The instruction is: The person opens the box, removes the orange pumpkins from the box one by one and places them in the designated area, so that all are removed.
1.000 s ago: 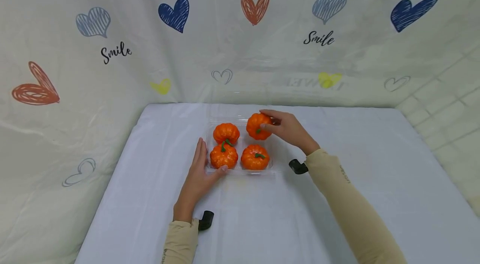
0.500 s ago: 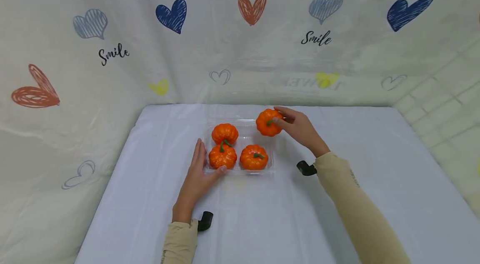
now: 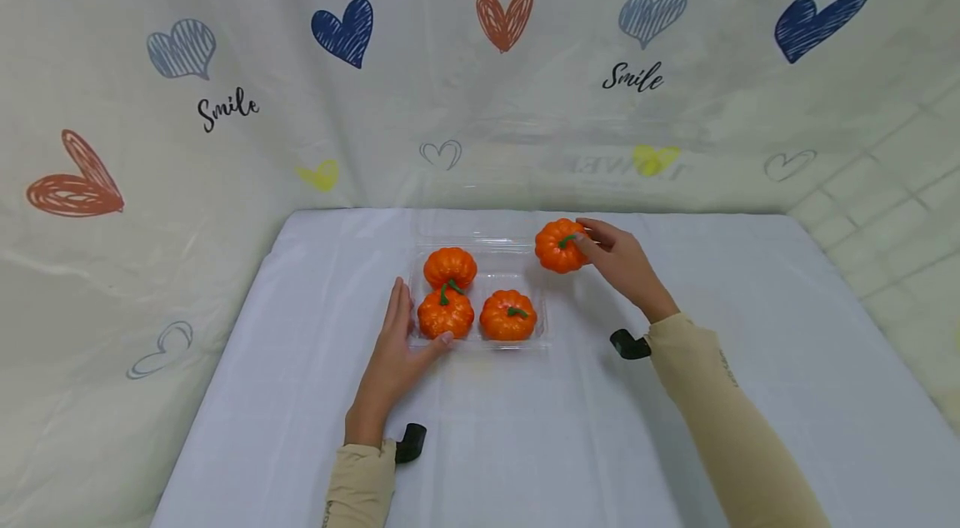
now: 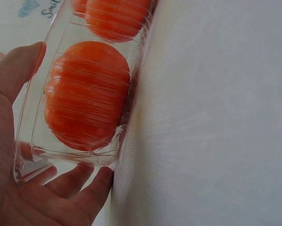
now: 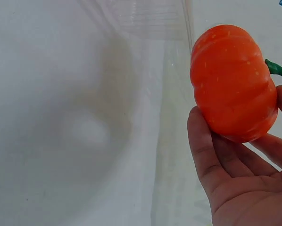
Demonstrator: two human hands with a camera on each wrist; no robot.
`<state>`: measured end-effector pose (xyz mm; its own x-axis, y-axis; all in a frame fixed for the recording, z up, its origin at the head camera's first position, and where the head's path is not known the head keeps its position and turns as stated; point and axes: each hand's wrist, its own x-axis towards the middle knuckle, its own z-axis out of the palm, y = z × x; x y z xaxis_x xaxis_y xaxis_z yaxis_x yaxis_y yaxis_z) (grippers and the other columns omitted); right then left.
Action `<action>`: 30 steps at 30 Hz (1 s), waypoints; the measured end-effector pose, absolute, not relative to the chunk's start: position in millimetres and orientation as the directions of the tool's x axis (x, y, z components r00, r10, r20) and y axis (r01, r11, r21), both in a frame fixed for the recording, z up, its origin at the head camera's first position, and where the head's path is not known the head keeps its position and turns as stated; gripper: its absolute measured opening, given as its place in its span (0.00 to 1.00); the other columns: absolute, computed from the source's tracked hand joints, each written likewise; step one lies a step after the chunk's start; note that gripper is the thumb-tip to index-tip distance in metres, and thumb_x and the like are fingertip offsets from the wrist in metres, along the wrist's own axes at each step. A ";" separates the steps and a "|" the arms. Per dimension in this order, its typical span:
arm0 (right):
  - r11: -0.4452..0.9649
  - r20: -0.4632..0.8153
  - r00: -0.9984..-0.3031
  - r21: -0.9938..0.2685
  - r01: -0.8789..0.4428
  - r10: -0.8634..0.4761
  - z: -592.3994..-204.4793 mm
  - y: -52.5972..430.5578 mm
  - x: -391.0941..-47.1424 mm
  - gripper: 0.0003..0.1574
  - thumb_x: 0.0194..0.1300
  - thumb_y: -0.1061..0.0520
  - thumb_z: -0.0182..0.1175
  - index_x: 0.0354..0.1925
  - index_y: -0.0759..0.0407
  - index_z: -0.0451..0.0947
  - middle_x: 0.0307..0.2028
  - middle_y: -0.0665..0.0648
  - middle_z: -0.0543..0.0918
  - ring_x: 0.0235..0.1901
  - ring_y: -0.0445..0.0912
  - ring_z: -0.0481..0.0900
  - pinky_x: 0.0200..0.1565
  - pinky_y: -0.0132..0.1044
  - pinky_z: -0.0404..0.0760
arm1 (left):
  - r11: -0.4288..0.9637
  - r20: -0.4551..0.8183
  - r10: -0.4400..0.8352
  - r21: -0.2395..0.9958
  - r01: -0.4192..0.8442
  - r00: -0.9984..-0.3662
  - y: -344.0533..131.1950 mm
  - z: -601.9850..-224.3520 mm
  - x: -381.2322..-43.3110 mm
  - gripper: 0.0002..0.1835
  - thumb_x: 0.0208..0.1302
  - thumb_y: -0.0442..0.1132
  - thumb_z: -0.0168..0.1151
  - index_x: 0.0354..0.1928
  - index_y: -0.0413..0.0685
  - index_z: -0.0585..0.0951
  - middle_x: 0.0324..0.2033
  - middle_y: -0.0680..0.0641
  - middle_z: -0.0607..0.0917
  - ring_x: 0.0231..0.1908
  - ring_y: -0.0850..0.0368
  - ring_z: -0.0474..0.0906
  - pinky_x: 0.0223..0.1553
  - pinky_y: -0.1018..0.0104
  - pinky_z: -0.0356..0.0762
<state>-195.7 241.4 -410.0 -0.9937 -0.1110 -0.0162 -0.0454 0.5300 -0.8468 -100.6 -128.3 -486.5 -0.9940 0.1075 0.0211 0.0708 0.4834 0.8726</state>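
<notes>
My right hand (image 3: 624,267) grips an orange toy pumpkin (image 3: 561,246) with a green stem, held up off the table just right of a clear plastic container (image 3: 480,345). Thumb and fingers are on opposite sides of that pumpkin (image 5: 235,84) in the right wrist view. In the container sit three more pumpkins: one back left (image 3: 450,267), one front left (image 3: 446,315), one front right (image 3: 507,316). My left hand (image 3: 393,357) touches the container's front left corner, fingers straight along its left side, thumb at the front rim. The left wrist view shows a pumpkin (image 4: 89,96) through the clear wall.
A white cloth (image 3: 480,445) covers the table. The container's clear lid (image 3: 472,221) stands raised at its back. Behind hangs a pale curtain (image 3: 397,112) printed with hearts and words. A small black device (image 3: 630,344) sits at the right wrist, another (image 3: 411,442) at the left.
My right hand has lifted the pumpkin out of the container's back right spot and carried it rightward, past the container's right edge. The left hand has stayed at the container's corner.
</notes>
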 end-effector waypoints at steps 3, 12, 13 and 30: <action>0.534 -0.015 -0.996 -0.845 -0.033 -0.086 -412.7 244.6 -194.4 0.41 0.83 0.39 0.54 0.79 0.63 0.67 0.72 0.68 0.73 0.67 0.65 0.76 0.67 0.59 0.76 | 0.486 0.018 0.106 0.871 0.068 -0.994 -128.5 -486.5 -100.6 0.65 0.64 0.67 0.72 0.88 0.48 0.42 0.86 0.55 0.40 0.80 0.44 0.58 0.74 0.47 0.64; 0.526 -0.069 -0.996 -0.850 0.033 -0.049 -424.1 253.7 -190.0 0.43 0.84 0.38 0.53 0.79 0.65 0.66 0.74 0.69 0.70 0.68 0.68 0.74 0.68 0.60 0.75 | 0.479 0.009 0.105 0.876 0.058 -0.994 -128.9 -485.8 -101.0 0.65 0.64 0.68 0.72 0.88 0.50 0.42 0.86 0.55 0.41 0.81 0.45 0.57 0.75 0.48 0.63; 0.526 -0.075 -0.996 -0.849 0.040 -0.045 -425.7 254.5 -189.5 0.43 0.84 0.38 0.53 0.79 0.65 0.65 0.74 0.69 0.70 0.68 0.68 0.74 0.68 0.60 0.75 | 0.478 0.009 0.106 0.876 0.059 -0.994 -129.0 -485.9 -101.1 0.65 0.64 0.67 0.72 0.88 0.50 0.42 0.86 0.55 0.41 0.81 0.45 0.57 0.75 0.48 0.63; 0.554 -0.135 -0.989 -0.829 0.083 -0.054 -445.8 261.9 -178.7 0.42 0.84 0.38 0.52 0.77 0.67 0.68 0.71 0.70 0.72 0.67 0.65 0.74 0.68 0.59 0.76 | 0.478 0.016 0.114 0.876 0.069 -0.993 -130.4 -484.8 -99.2 0.64 0.66 0.66 0.72 0.88 0.48 0.42 0.86 0.55 0.40 0.81 0.47 0.55 0.75 0.49 0.62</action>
<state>-178.7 261.9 -445.8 -0.9894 -0.0539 -0.1345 0.0825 0.5536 -0.8287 -99.2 -130.4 -484.8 -0.9934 0.1137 0.0160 0.0688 0.4777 0.8758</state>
